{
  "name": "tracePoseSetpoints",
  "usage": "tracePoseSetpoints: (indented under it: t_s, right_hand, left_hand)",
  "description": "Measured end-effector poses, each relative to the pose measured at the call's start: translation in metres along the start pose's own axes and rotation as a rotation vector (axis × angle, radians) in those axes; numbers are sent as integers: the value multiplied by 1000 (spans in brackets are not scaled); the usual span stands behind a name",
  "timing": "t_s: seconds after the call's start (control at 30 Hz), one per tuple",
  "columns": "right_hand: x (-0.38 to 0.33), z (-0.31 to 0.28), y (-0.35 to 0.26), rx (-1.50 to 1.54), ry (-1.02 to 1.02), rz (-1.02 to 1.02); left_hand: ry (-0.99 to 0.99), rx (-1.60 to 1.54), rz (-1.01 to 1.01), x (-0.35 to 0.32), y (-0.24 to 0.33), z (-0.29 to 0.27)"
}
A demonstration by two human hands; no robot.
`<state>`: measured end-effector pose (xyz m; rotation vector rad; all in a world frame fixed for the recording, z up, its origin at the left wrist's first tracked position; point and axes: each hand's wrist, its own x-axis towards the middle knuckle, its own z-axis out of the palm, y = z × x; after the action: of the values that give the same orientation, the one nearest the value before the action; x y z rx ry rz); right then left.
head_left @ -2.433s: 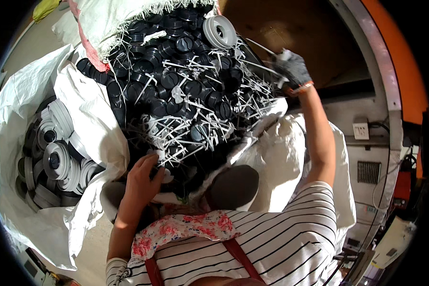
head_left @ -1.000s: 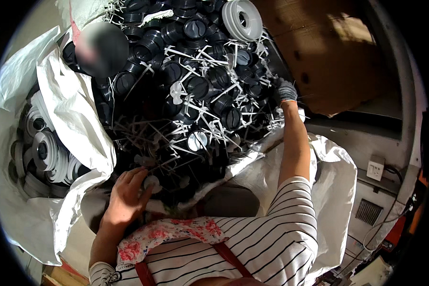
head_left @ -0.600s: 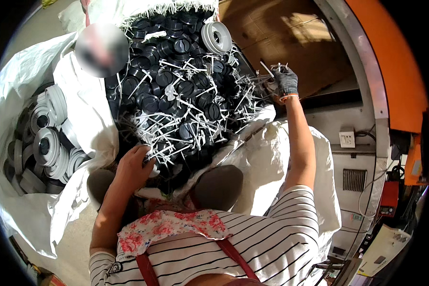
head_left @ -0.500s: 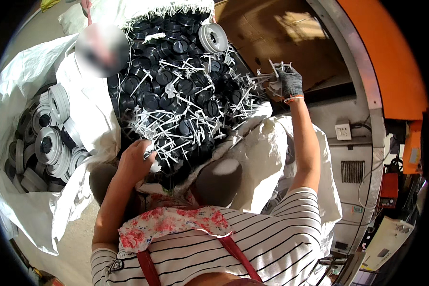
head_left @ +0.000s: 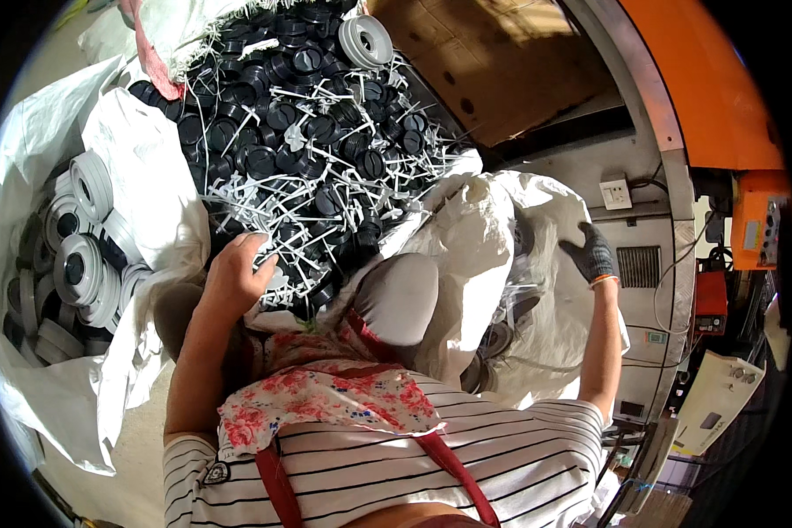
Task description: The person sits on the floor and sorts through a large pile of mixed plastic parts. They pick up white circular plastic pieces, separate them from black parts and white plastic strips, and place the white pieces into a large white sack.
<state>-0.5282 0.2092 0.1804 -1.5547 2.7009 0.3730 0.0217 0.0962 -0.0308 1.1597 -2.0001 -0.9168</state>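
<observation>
My bare left hand point(head_left: 238, 275) is curled around white branched plastic sprues point(head_left: 277, 275) at the near left edge of a large pile. Its lower fingers are partly hidden. Under and among the sprues lie several black round slotted plastic caps point(head_left: 260, 162). My right hand point(head_left: 592, 253), in a dark grey glove, hangs with thumb and fingers spread over the mouth of a white woven sack point(head_left: 471, 264) on the right. Nothing shows in its grasp. Clear film and some ring-shaped parts point(head_left: 497, 339) are visible inside that sack.
On the left, another white sack point(head_left: 132, 158) holds grey and black ring parts point(head_left: 81, 268). A grey ring point(head_left: 365, 41) rests at the pile's far edge. Brown cardboard point(head_left: 475, 62) lies far right, beside a panel with a white socket point(head_left: 615, 194) and orange machinery point(head_left: 704, 79).
My right hand has moved from beside the cardboard down and right to the sack; the white sprues it held are gone from it. My left hand stays at the pile. The view has shifted slightly.
</observation>
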Motion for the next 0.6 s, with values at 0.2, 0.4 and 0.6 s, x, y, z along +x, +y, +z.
tracePoseSetpoints:
  t_s: [0.2, 0.4, 0.6]
  right_hand:
    - [91, 78, -128, 473, -17, -347]
    - [192, 155, -283, 578, -11, -713]
    - [286, 195, -377, 652, 129, -432]
  left_hand:
    - [-44, 55, -86, -2, -12, 2]
    - [-57, 51, -154, 9, -10, 1]
    - [-137, 66, -195, 20, -3, 6]
